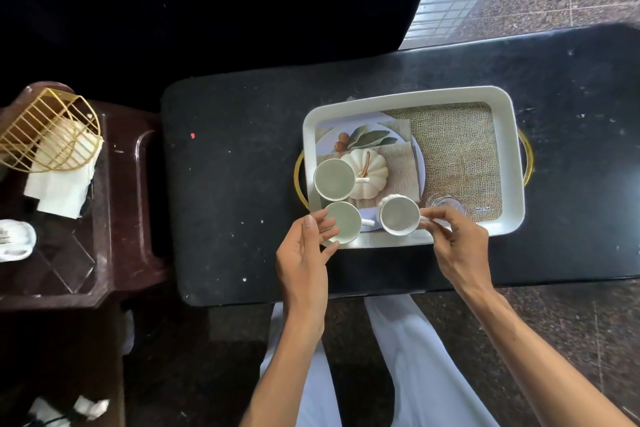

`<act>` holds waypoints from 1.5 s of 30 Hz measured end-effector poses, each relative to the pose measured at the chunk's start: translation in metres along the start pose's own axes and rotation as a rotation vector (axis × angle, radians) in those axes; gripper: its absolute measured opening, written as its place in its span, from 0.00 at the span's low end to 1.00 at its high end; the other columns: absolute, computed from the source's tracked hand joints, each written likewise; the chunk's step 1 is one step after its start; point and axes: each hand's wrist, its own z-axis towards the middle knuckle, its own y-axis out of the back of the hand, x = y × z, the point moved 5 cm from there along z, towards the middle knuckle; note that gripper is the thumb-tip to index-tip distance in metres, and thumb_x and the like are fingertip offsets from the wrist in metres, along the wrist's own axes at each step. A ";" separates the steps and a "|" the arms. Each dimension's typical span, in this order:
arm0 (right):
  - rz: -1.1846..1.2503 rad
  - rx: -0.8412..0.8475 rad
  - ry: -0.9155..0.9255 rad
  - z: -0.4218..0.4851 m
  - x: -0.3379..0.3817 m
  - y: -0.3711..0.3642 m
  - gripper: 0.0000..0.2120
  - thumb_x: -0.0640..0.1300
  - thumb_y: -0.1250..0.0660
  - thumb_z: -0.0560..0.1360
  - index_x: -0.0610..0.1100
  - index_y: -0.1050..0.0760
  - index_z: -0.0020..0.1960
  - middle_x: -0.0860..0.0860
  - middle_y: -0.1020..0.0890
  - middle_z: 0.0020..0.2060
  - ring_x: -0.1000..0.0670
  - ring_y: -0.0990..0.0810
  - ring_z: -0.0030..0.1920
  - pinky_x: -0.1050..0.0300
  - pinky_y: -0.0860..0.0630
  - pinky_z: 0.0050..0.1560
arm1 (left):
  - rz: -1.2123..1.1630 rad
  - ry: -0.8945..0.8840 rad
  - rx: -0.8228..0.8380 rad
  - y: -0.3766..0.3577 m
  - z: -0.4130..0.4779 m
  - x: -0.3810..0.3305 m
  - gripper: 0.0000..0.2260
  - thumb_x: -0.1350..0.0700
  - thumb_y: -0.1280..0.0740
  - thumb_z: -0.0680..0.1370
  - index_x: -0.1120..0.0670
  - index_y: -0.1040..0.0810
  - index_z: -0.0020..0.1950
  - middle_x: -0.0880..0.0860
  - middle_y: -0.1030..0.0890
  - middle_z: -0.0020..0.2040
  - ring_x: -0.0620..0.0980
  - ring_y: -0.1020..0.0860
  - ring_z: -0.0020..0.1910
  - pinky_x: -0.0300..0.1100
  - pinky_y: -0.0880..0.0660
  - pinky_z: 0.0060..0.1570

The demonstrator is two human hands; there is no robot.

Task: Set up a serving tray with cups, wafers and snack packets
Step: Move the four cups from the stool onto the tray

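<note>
A white serving tray [512,156] with gold handles and a pumpkin picture on its floor lies on the black table [235,184]. Three pale cups stand in its near left part: one at the left [334,179], one at the front left [344,222] and one with a scalloped rim [398,215]. My right hand [457,246] pinches the handle of the scalloped cup. My left hand [304,250] touches the near left side of the front left cup with its fingers spread. A small clear glass [448,206] stands just beyond my right fingers.
Left of the table stands a dark brown side table [117,204] with a gold wire basket [52,130], white napkins [59,191], a clear acrylic stand [65,263] and a white dish [14,241]. My white-trousered legs [408,357] are below the table's near edge.
</note>
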 end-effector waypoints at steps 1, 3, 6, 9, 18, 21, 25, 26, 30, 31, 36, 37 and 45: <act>-0.016 0.008 -0.004 0.000 0.001 -0.002 0.07 0.40 0.26 0.74 0.46 0.17 0.52 0.60 0.18 0.42 0.58 0.18 0.44 0.65 0.20 0.46 | 0.000 -0.002 0.000 0.001 0.000 0.000 0.13 0.52 0.42 0.86 0.49 0.17 0.56 0.50 0.13 0.51 0.46 0.15 0.54 0.42 0.17 0.53; -0.053 0.027 -0.009 -0.001 0.003 -0.004 0.07 0.40 0.27 0.75 0.44 0.17 0.52 0.59 0.18 0.42 0.56 0.18 0.43 0.60 0.20 0.46 | 0.001 -0.004 -0.002 0.003 0.001 -0.001 0.12 0.52 0.42 0.86 0.49 0.17 0.56 0.51 0.13 0.51 0.46 0.15 0.54 0.42 0.17 0.53; -0.094 0.077 0.009 0.000 0.012 -0.003 0.09 0.37 0.27 0.75 0.42 0.18 0.55 0.54 0.16 0.46 0.51 0.16 0.47 0.53 0.19 0.52 | 0.001 -0.007 -0.010 0.009 0.003 -0.002 0.12 0.52 0.42 0.86 0.49 0.18 0.56 0.51 0.13 0.52 0.47 0.15 0.54 0.42 0.17 0.54; -0.230 0.136 0.072 -0.004 0.027 0.002 0.19 0.30 0.29 0.73 0.42 0.21 0.62 0.47 0.17 0.57 0.46 0.20 0.59 0.53 0.27 0.62 | 0.009 -0.026 -0.022 0.019 0.006 -0.004 0.12 0.52 0.42 0.86 0.49 0.18 0.57 0.50 0.13 0.52 0.46 0.15 0.54 0.42 0.17 0.54; -0.452 0.140 0.438 -0.046 0.148 -0.075 0.24 0.47 0.36 0.80 0.38 0.32 0.73 0.39 0.31 0.74 0.39 0.39 0.77 0.43 0.39 0.76 | 0.356 -0.306 -0.205 0.108 0.021 -0.032 0.12 0.57 0.39 0.85 0.49 0.17 0.61 0.43 0.17 0.60 0.35 0.21 0.60 0.30 0.25 0.58; -0.605 0.251 0.500 -0.061 0.188 -0.135 0.29 0.55 0.42 0.80 0.41 0.37 0.77 0.40 0.39 0.78 0.38 0.46 0.80 0.38 0.38 0.75 | 0.473 -0.389 -0.313 0.162 0.030 -0.043 0.12 0.59 0.37 0.84 0.54 0.17 0.63 0.48 0.18 0.64 0.42 0.22 0.65 0.39 0.26 0.66; -0.723 0.372 0.642 -0.072 0.235 -0.210 0.34 0.60 0.42 0.80 0.46 0.43 0.80 0.42 0.47 0.81 0.40 0.54 0.81 0.35 0.42 0.75 | 0.593 -0.435 -0.434 0.243 0.044 -0.054 0.14 0.59 0.36 0.83 0.57 0.20 0.68 0.55 0.21 0.70 0.51 0.24 0.71 0.42 0.31 0.71; -0.745 0.396 0.672 -0.074 0.247 -0.227 0.35 0.61 0.43 0.80 0.46 0.45 0.81 0.43 0.48 0.81 0.40 0.55 0.81 0.34 0.44 0.75 | 0.633 -0.447 -0.458 0.264 0.048 -0.056 0.15 0.58 0.35 0.83 0.57 0.21 0.69 0.56 0.23 0.71 0.53 0.25 0.72 0.44 0.31 0.72; -0.770 0.450 0.762 -0.084 0.298 -0.292 0.36 0.65 0.49 0.80 0.48 0.50 0.82 0.45 0.52 0.81 0.41 0.59 0.81 0.34 0.49 0.77 | 0.809 -0.472 -0.522 0.347 0.072 -0.059 0.18 0.55 0.36 0.83 0.57 0.24 0.73 0.59 0.28 0.76 0.57 0.30 0.76 0.51 0.33 0.75; -0.764 0.457 0.781 -0.088 0.311 -0.307 0.36 0.65 0.49 0.80 0.49 0.51 0.82 0.45 0.53 0.81 0.41 0.59 0.81 0.34 0.49 0.77 | 0.864 -0.475 -0.533 0.364 0.079 -0.058 0.19 0.54 0.37 0.83 0.58 0.25 0.73 0.59 0.29 0.77 0.58 0.31 0.77 0.52 0.35 0.76; -0.737 0.522 0.832 -0.114 0.366 -0.375 0.37 0.67 0.51 0.80 0.49 0.56 0.82 0.46 0.55 0.82 0.43 0.61 0.81 0.36 0.51 0.78 | 0.968 -0.415 -0.523 0.430 0.120 -0.056 0.21 0.54 0.37 0.84 0.57 0.30 0.77 0.60 0.36 0.81 0.62 0.38 0.80 0.55 0.40 0.78; -0.728 0.539 0.835 -0.118 0.374 -0.387 0.37 0.66 0.51 0.80 0.49 0.56 0.82 0.46 0.55 0.82 0.43 0.61 0.81 0.37 0.51 0.78 | 0.963 -0.408 -0.525 0.439 0.128 -0.056 0.22 0.54 0.38 0.84 0.56 0.32 0.78 0.60 0.37 0.81 0.61 0.39 0.81 0.54 0.41 0.79; -0.670 0.582 0.845 -0.141 0.412 -0.448 0.38 0.64 0.47 0.81 0.43 0.53 0.82 0.45 0.48 0.81 0.44 0.49 0.81 0.42 0.44 0.77 | 0.786 -0.455 -0.527 0.464 0.164 -0.064 0.21 0.53 0.39 0.84 0.60 0.29 0.76 0.60 0.25 0.74 0.57 0.27 0.73 0.47 0.30 0.69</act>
